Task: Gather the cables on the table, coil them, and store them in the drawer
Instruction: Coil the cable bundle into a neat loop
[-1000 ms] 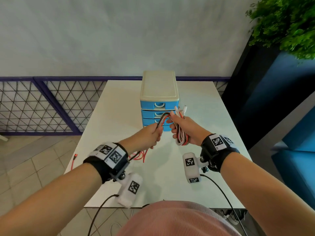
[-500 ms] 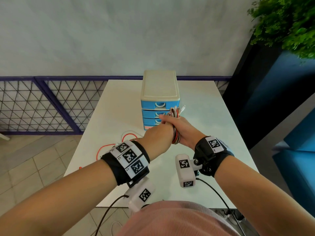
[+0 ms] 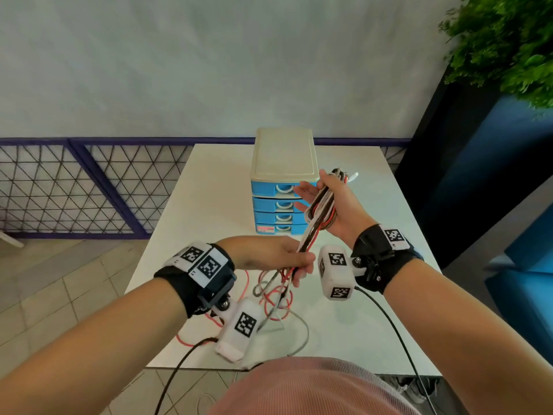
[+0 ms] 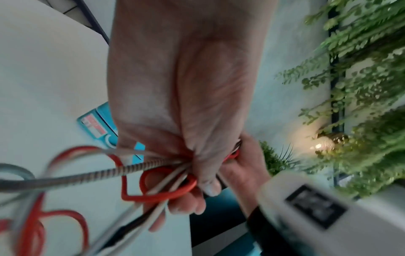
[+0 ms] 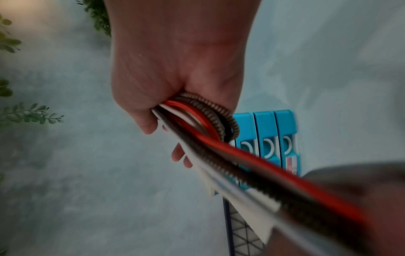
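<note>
A bundle of red, white, black and braided cables (image 3: pixel 321 208) is looped in my right hand (image 3: pixel 344 202), held above the table in front of the blue drawer unit (image 3: pixel 284 181). The thumb clamps the coil (image 5: pixel 206 112) against the palm while the fingers stretch out. Below it, my left hand (image 3: pixel 278 256) grips the same strands (image 4: pixel 166 181), which run taut between both hands. The loose ends (image 3: pixel 269 298) trail in red and grey loops on the white table (image 3: pixel 209 205). All drawers look closed.
The drawer unit with its cream top stands mid-table, its blue fronts (image 5: pixel 265 124) facing me. A mesh fence (image 3: pixel 74 187) runs along the left, and a dark planter with green foliage (image 3: pixel 508 49) stands at the right. Tiled floor lies left of the table.
My left hand has come down and toward me from the right hand, drawing the strands taut. The right hand has risen slightly and spread its fingers, and more loose cable now lies near the front edge.
</note>
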